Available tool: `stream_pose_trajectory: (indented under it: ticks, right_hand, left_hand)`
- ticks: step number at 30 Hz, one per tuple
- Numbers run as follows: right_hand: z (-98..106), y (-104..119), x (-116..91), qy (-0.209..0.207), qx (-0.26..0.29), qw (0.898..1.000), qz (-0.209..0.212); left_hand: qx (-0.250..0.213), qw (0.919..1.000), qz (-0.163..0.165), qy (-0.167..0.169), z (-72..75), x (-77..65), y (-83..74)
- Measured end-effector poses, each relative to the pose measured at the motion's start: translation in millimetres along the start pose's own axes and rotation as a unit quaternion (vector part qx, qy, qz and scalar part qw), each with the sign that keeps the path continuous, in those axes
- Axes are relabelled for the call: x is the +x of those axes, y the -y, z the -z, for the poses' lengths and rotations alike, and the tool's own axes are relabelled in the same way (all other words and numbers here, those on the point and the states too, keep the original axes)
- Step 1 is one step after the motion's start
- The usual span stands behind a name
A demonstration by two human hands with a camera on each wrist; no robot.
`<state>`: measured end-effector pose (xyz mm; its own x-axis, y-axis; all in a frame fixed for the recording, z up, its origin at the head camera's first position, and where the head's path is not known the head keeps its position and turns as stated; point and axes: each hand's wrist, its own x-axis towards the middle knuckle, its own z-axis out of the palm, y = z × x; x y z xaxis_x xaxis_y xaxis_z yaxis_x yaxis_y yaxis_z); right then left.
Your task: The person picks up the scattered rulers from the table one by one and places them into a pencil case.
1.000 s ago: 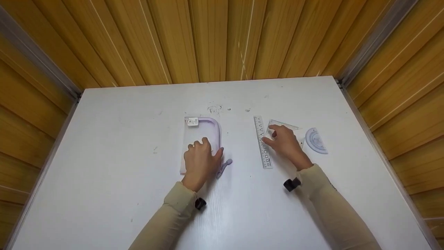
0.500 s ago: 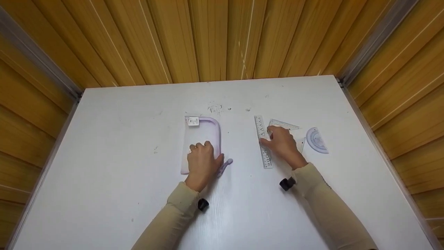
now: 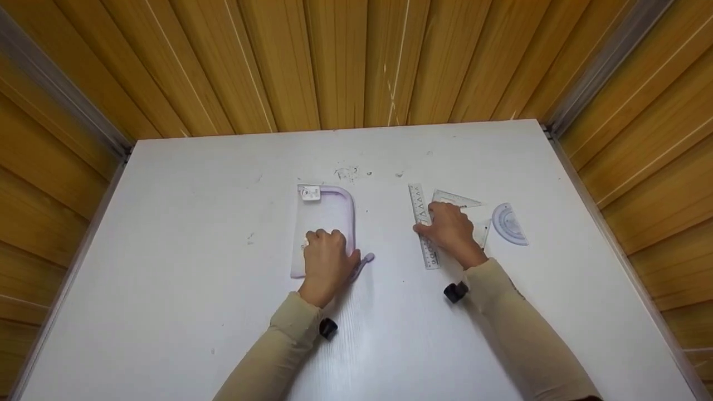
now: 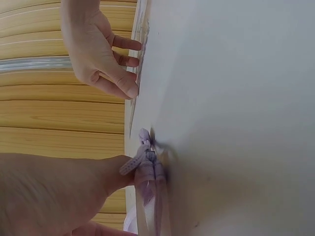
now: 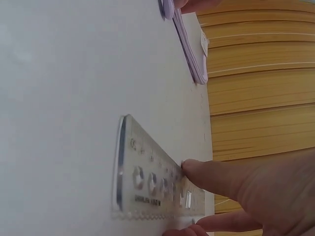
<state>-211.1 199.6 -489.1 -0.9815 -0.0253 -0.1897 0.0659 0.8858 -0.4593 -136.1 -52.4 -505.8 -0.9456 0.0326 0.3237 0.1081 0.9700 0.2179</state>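
Note:
A clear plastic ruler [image 3: 416, 201] lies on the white table; in the head view my right hand [image 3: 454, 228] spans it, pinching it between thumb and fingers. The right wrist view shows my thumb at one long edge of the ruler [image 5: 147, 172], fingertips at the other. My left hand [image 3: 324, 257] rests on a translucent zip pouch [image 3: 328, 214] with lilac trim and a white label, thumb along the zipped side. In the left wrist view the lilac zip pull [image 4: 144, 137] sticks out past that thumb. The left fingertips' undersides are hidden.
Right of the ruler lie a clear set square [image 3: 459, 199], a second set square [image 3: 483, 234] partly behind my right hand, and a bluish protractor [image 3: 508, 224]. Yellow wood-look panels [image 3: 334, 67] rise behind the white table [image 3: 195, 223] and at its sides.
My right hand has moved slightly left, and its thumb has closed over to the ruler's left edge. My left hand has slid a little right and nearer on the pouch, which stays put.

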Motion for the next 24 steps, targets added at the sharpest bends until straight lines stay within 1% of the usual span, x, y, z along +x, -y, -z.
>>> stream_pose_trajectory:
  ticks: [12,17,20,24]
  right_hand:
    - [0.4,4.3,0.3,-0.003,0.003,1.000,0.003]
    - [0.5,2.7,-0.5,-0.004,0.016,1.000,0.008]
    - [0.0,0.5,0.2,-0.006,0.023,1.000,0.005]
    - [-0.6,-1.0,1.0,-0.004,0.027,1.000,-0.002]
  left_hand:
    - [0.003,0.9999,-0.008,-0.013,-0.6,0.0,0.8]
    - [-0.007,0.9997,-0.016,-0.019,1.0,0.0,1.8]
    - [-0.010,0.9996,-0.018,-0.018,2.8,-0.5,1.3]
    - [-0.009,0.9998,-0.013,-0.008,2.6,-1.7,1.2]
